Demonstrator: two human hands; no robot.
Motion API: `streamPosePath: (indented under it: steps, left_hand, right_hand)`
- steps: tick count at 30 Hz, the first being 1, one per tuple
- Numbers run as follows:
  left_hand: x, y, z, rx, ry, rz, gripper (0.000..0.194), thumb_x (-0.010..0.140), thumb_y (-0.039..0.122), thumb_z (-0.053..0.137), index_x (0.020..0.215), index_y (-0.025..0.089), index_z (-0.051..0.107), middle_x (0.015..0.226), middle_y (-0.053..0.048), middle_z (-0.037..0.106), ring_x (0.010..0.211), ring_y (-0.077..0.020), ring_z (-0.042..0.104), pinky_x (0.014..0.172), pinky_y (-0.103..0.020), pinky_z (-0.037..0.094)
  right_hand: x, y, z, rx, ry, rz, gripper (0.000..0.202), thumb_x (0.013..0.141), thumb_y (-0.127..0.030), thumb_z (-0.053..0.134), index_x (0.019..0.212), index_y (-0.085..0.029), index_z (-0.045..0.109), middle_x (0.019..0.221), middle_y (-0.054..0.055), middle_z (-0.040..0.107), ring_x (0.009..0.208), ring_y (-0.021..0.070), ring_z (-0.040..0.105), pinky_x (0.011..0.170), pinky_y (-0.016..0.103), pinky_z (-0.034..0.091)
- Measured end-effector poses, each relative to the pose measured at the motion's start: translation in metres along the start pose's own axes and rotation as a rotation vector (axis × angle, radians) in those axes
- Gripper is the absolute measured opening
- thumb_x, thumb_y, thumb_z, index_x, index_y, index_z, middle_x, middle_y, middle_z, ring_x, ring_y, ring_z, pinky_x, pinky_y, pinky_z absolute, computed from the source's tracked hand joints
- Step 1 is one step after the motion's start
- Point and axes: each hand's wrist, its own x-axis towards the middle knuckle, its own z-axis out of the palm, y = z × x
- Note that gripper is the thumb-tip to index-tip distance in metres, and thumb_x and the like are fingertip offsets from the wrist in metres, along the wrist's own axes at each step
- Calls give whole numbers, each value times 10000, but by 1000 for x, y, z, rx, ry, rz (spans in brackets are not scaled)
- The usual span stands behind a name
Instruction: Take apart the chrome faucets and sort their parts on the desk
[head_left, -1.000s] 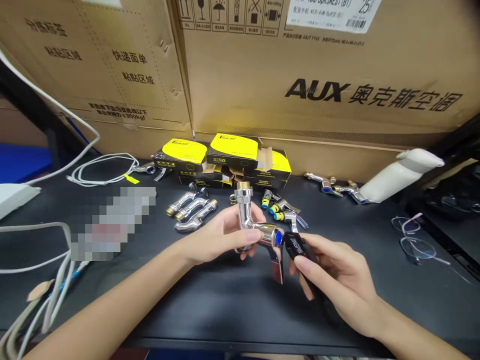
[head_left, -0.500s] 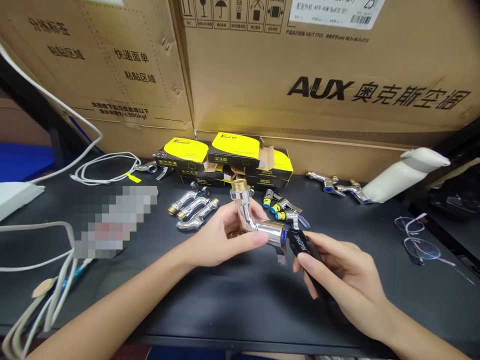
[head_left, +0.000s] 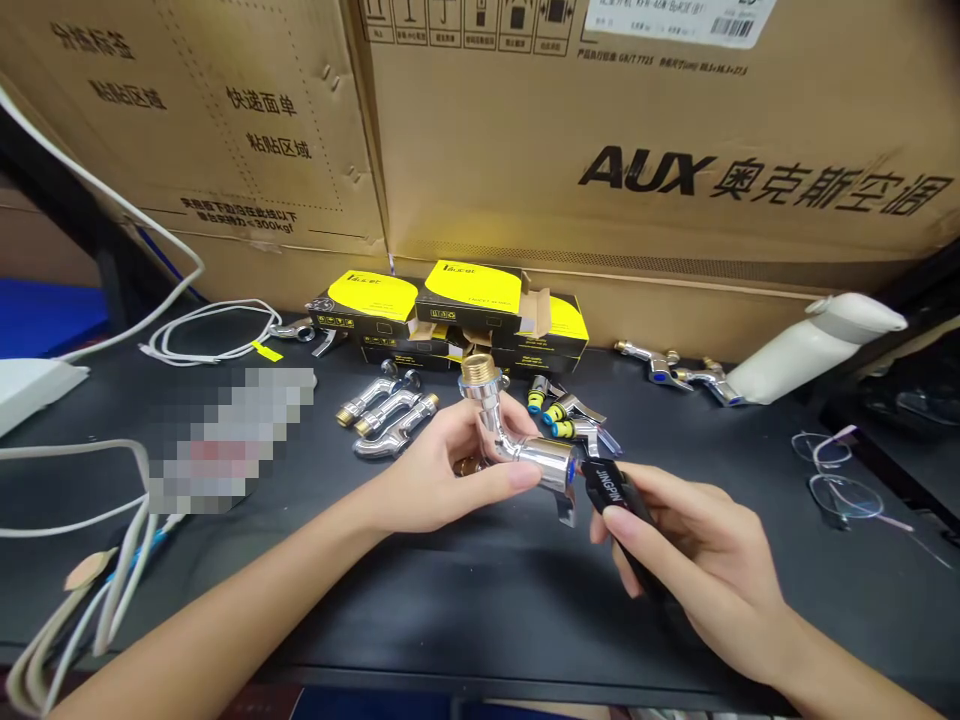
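My left hand (head_left: 465, 470) is closed round a chrome faucet (head_left: 546, 462) above the middle of the table. The faucet's brass threaded end (head_left: 478, 370) points up, and its blue-marked end faces right. In my right hand (head_left: 697, 545) is a black tool (head_left: 606, 488) marked JINGPIN, gripped between thumb and fingers. The tool's head is close beside the faucet's blue end; whether they touch I cannot tell. Behind my left hand lie chrome spout pieces (head_left: 390, 410). Chrome handles with yellow and blue cartridges (head_left: 566, 410) lie just beyond the faucet.
Black and yellow boxes (head_left: 472, 292) are stacked before large cartons (head_left: 480, 150). At right are a white bottle (head_left: 810, 350), more faucets (head_left: 664, 368) and glasses (head_left: 846, 495). White cables (head_left: 135, 540) and a blurred-out object (head_left: 232, 440) lie at left.
My right hand and the black tool have shifted slightly right, with a small gap showing beside the faucet's blue end. The faucet has turned slightly in my left hand.
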Motion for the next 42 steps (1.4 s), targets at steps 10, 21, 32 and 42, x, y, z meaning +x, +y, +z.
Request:
streamPosePath:
  steps: [10, 21, 32, 42]
  left_hand:
    - [-1, 2, 1, 14, 7, 9, 236, 832, 304, 618, 995, 187, 495, 929, -51, 590, 812, -173, 603, 733, -308, 478]
    - [-1, 4, 2, 173, 90, 99, 191, 802, 256, 646, 948, 175, 554, 964, -59, 609, 838, -167, 593, 710, -276, 477]
    - [1, 3, -1, 45, 44, 39, 197, 830, 286, 619, 973, 174, 543, 894, -31, 599, 777, -143, 583, 712, -278, 467]
    - [3, 1, -1, -80, 76, -54, 238, 800, 308, 648, 964, 181, 530, 868, -33, 633, 741, -150, 596, 667, -272, 465]
  right_hand:
    - [0, -1, 0, 1, -7, -4, 321, 905, -204, 542, 1223, -245, 569, 754, 8, 637, 461, 84, 548, 467, 202, 472]
    - [-6, 3, 4, -30, 35, 6, 357, 906, -202, 541, 1261, -236, 539, 755, 19, 658, 458, 94, 551, 471, 223, 478]
    - [14, -11, -4, 376, -195, 333, 309, 892, -359, 556, 1122, -160, 610, 708, 22, 624, 357, 73, 514, 357, 193, 357]
    - [16, -10, -6, 521, -171, 386, 286, 850, -358, 611, 1041, -146, 617, 687, 17, 630, 346, 76, 527, 345, 179, 347]
